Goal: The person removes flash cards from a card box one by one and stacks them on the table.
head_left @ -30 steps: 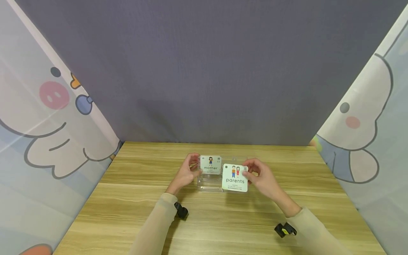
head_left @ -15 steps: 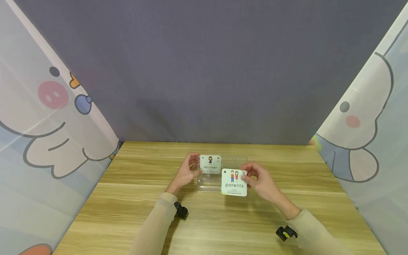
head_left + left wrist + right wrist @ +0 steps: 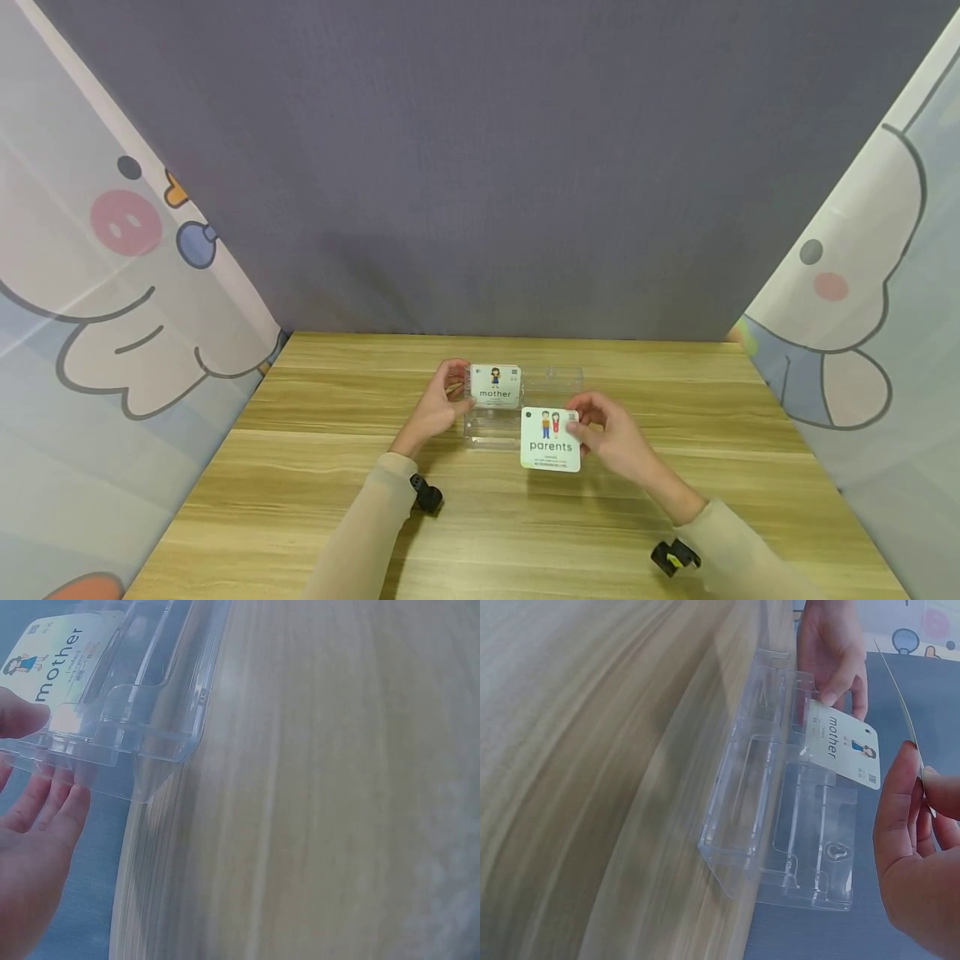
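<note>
A clear plastic card holder (image 3: 491,429) with several compartments stands on the wooden table. In its upper left compartment sits a white "mother" card (image 3: 495,387), also seen in the left wrist view. My left hand (image 3: 438,406) grips the holder's left side, thumb in front and fingers behind. My right hand (image 3: 615,433) pinches a white "parents" card (image 3: 550,442) by its upper right corner, thumb on the face. That card is in front of the holder's right half, apart from it in the right wrist view, where the card (image 3: 900,697) shows nearly edge-on.
The wooden table (image 3: 300,508) extends around the holder. A grey panel (image 3: 480,183) rises behind it, and cartoon-printed curtains (image 3: 120,333) flank both sides. Small black cameras sit on both wrists.
My right hand has moved the "parents" card down and toward me, off the holder's right half, uncovering its upper right compartment. The left hand has stayed in place.
</note>
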### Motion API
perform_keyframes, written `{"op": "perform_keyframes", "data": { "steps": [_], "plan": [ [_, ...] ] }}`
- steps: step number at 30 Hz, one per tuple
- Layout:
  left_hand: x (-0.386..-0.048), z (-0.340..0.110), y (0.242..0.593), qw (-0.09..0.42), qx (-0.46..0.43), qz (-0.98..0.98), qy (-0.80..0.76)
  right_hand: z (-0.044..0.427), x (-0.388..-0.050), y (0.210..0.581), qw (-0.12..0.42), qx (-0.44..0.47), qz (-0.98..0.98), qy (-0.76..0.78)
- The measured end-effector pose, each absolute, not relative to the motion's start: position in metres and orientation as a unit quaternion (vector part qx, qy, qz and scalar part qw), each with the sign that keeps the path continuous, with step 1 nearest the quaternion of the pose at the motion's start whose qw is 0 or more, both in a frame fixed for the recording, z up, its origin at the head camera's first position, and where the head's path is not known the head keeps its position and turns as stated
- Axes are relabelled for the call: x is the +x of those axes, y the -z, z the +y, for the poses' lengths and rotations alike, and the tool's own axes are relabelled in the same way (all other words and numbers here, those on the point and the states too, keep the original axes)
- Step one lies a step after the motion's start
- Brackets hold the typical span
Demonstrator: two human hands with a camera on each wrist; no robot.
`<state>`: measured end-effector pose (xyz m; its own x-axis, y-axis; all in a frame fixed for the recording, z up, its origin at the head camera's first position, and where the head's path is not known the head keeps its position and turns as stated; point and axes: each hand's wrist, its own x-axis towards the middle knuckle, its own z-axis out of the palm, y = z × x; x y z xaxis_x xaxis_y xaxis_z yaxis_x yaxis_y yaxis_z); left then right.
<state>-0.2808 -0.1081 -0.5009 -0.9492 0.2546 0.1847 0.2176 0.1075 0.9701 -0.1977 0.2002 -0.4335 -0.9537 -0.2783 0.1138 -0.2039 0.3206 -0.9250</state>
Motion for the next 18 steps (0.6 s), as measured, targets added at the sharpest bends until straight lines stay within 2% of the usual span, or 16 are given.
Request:
{"op": "perform_keyframes", "data": {
  "steps": [18],
  "plan": [
    [-0.282,-0.107,0.500,0.025,0.150,0.749,-0.645,0.200,-0.195,0.450,0.050,-0.146,0.826,0.542]
  ]
}}
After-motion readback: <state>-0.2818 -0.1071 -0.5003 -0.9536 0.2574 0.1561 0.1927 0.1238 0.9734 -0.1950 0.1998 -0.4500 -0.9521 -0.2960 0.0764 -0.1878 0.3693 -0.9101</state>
